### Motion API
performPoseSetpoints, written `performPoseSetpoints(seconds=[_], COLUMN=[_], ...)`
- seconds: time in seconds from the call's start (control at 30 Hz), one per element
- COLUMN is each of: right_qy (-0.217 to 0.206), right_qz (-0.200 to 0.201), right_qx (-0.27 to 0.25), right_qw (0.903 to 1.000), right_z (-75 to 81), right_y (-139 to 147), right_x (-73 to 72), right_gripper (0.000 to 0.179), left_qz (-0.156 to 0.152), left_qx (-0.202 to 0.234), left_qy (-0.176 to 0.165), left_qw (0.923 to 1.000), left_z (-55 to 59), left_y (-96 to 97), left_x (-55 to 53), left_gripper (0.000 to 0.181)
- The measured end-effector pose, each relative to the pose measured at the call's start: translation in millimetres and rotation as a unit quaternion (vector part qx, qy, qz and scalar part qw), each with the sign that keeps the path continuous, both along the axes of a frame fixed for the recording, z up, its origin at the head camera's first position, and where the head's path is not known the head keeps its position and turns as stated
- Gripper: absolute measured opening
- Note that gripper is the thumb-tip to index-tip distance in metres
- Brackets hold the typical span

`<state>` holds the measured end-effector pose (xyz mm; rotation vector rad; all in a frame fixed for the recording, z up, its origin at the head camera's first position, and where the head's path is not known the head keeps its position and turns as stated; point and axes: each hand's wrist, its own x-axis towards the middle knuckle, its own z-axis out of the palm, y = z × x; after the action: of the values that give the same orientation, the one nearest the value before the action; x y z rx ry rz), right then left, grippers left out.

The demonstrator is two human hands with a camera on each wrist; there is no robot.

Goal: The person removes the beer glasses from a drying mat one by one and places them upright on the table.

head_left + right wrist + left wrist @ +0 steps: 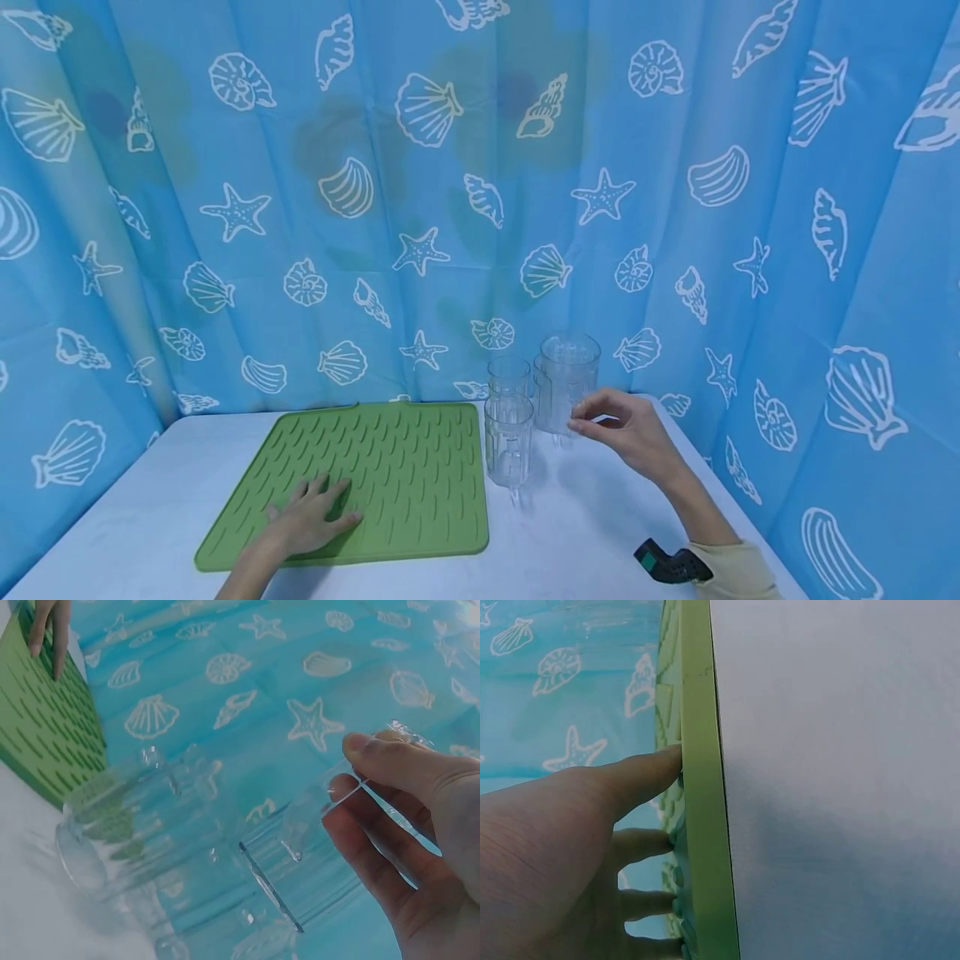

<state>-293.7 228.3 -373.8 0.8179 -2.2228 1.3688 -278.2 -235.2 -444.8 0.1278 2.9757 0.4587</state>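
Note:
A green ridged drying mat (pixel 420 500) lies on the left of the table. My left hand (pixel 307 521) rests on its near part with fingers spread; in the left wrist view the fingertips touch the mat just past its raised green edge (pixel 705 787). My right hand (pixel 630 437) is at the right side of a tall clear drinking glass (pixel 570 367), thumb and fingers curled at it. In the right wrist view clear glass runs between the thumb and fingers of my right hand (pixel 405 802). How much of it the fingers grip, I cannot tell.
Beside the mat's right edge stand two clear glasses, a front glass (pixel 510 454) and a back glass (pixel 510 371). Another clear glass overlaps the tall one on its left. A blue shell-print curtain (pixel 420 208) hangs behind and around the white table (pixel 570 533).

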Motion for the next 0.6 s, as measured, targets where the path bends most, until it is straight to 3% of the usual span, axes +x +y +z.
performPoseSetpoints(seconds=[0.3, 0.6], right_qy=[-0.03, -0.094], right_qz=[0.036, 0.084], right_qx=[0.004, 0.031], right_qw=[0.9989, 0.9915], right_z=[-17.5, -35.4], right_y=[11, 16], right_x=[-14.9, -25.0], right_gripper=[0.006, 0.011], left_qz=[-0.001, -0.003], left_qx=[0.002, -0.002], left_qy=[0.002, 0.002], left_qw=[1.0, 1.0], left_z=[-0.2, -0.3], left_y=[0.1, -1.0], left_x=[0.5, -0.3], left_gripper=[0.08, 0.08])
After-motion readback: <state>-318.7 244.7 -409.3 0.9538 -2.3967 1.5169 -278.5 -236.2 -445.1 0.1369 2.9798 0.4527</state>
